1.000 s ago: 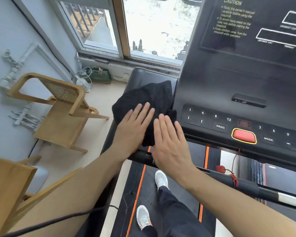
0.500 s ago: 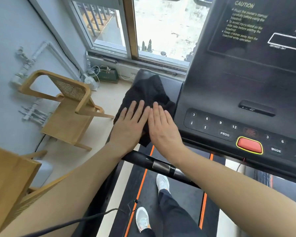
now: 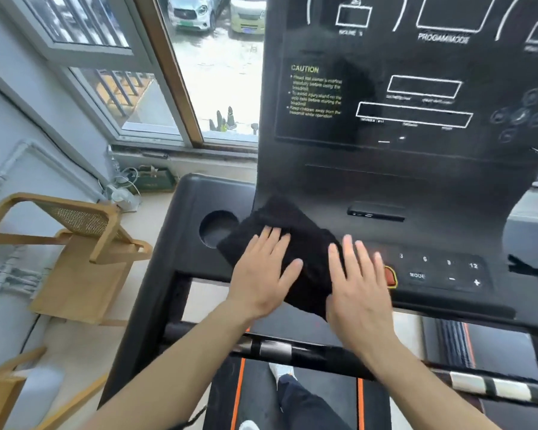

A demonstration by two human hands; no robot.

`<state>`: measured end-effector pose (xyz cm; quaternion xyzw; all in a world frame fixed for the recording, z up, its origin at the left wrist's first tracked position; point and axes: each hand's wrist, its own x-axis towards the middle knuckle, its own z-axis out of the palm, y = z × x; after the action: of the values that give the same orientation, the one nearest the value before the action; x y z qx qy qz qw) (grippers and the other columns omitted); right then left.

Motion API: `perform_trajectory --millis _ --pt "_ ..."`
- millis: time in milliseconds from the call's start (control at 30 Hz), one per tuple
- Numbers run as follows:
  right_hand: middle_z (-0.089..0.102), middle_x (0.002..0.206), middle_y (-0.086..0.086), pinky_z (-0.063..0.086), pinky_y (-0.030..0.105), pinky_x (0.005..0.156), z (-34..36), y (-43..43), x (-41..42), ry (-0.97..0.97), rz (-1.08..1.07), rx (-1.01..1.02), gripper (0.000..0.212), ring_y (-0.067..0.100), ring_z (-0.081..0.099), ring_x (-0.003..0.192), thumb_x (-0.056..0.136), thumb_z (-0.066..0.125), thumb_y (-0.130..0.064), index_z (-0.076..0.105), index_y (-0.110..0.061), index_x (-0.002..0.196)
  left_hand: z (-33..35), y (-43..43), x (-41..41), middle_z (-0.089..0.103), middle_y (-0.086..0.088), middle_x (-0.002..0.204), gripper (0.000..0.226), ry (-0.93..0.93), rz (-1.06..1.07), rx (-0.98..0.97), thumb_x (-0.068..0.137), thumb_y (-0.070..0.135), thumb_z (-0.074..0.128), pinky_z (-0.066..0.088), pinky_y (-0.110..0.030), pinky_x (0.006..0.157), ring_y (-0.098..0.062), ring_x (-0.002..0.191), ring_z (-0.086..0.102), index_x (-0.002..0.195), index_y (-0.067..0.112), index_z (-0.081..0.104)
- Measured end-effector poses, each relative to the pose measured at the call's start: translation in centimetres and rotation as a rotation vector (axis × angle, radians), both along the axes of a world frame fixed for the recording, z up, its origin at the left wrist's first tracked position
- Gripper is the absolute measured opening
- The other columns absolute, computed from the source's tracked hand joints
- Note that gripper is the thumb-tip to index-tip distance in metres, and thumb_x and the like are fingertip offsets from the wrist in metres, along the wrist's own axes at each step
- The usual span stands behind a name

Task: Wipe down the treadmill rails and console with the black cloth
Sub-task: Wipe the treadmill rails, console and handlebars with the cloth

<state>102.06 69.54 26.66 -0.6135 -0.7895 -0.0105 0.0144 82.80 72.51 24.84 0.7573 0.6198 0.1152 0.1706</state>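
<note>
Cloth [image 3: 308, 246]: on console [image 3: 385, 181] lower left; long axis diagonal, far-left to near-right.
Left hand [image 3: 263, 274]: fingers straight, flat on cloth.
Right hand [image 3: 359, 290]: fingers straight, spread, on cloth's right edge, overlapping keypad [image 3: 432, 271].
Adjacent: cup holder [image 3: 218, 228] just left; red button [image 3: 391, 277] partly covered by right hand.

Room corner under a window, with wooden furniture

A light wooden chair [image 3: 84, 243] with a woven cane back stands on the pale floor [image 3: 75, 346] at the left, close to the grey wall [image 3: 28, 103], where white pipes [image 3: 10, 274] run. A second wooden piece [image 3: 0, 398] shows at the lower left, only partly in view. Below the window [image 3: 156, 88] a green bag [image 3: 154, 180] sits on the floor beside white cables [image 3: 121, 181]. Through the glass, a silver car [image 3: 190, 12] and a yellow-green vehicle [image 3: 249, 17] are parked side by side, with a few small cones [image 3: 224, 119] nearer the sill.
</note>
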Motion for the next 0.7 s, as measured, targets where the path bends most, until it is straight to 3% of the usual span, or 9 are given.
perform_trajectory --millis 100,200,300,433,600,700 --pt "0.017 0.162 0.026 0.011 0.049 0.122 -1.7 0.9 -2.7 0.125 0.048 -0.11 0.088 0.037 0.016 0.152 0.083 0.045 -0.047 0.03 0.004 0.153 -0.5 1.5 0.1 0.044 -0.02 0.154 0.068 0.221 -0.022 0.034 0.101 0.045 0.025 0.025 -0.045 0.121 -0.035 0.147 0.034 0.148 -0.001 0.044" --pt "0.008 0.166 0.02 0.007 0.046 0.124 -2.4 3.8 -5.0 0.195 0.097 -0.095 0.076 0.033 0.007 0.154 0.094 0.038 -0.044 0.024 -0.002 0.156 -0.7 3.3 -0.5 0.046 -0.025 0.15 0.066 0.394 -0.069 0.044 0.102 0.038 0.022 0.029 -0.049 0.119 -0.039 0.144 0.038 0.144 -0.005 0.047" --pt "0.007 0.166 0.017 0.005 0.047 0.124 -2.0 8.3 -4.8 0.131 0.175 -0.023 0.072 0.029 0.005 0.155 0.097 0.036 -0.044 0.026 -0.004 0.156 -0.1 6.2 -1.1 0.035 -0.027 0.157 0.068 0.38 -0.056 0.052 0.103 0.041 0.018 0.017 -0.05 0.123 -0.042 0.149 0.025 0.149 -0.006 0.037" --pt "-0.002 0.168 0.012 -0.002 0.048 0.125 -0.5 12.6 -1.9 -0.019 0.238 0.035 0.074 0.026 -0.005 0.155 0.101 0.031 -0.051 0.015 -0.007 0.158 1.0 9.5 0.8 0.02 -0.027 0.162 0.075 0.295 0.042 0.096 0.101 0.049 0.025 0.009 -0.05 0.125 -0.043 0.152 0.01 0.156 -0.003 0.022" --pt "0.003 0.167 0.019 0.005 0.051 0.124 -1.2 10.0 0.6 -0.064 0.177 0.046 0.064 0.032 0.0 0.155 0.102 0.035 -0.033 0.027 0.002 0.154 0.3 6.8 2.9 0.033 -0.02 0.158 0.073 0.292 -0.114 0.094 0.102 0.053 0.027 0.015 -0.05 0.124 -0.039 0.147 0.025 0.153 0.001 0.032" --pt "0.005 0.165 0.024 0.013 0.052 0.124 -2.3 7.1 -0.8 0.019 0.189 0.022 0.064 0.035 0.004 0.154 0.098 0.04 -0.024 0.027 0.008 0.151 -0.1 4.0 1.4 0.038 -0.021 0.156 0.073 0.302 -0.133 0.067 0.102 0.052 0.025 0.017 -0.048 0.124 -0.039 0.145 0.031 0.152 0.0 0.033"
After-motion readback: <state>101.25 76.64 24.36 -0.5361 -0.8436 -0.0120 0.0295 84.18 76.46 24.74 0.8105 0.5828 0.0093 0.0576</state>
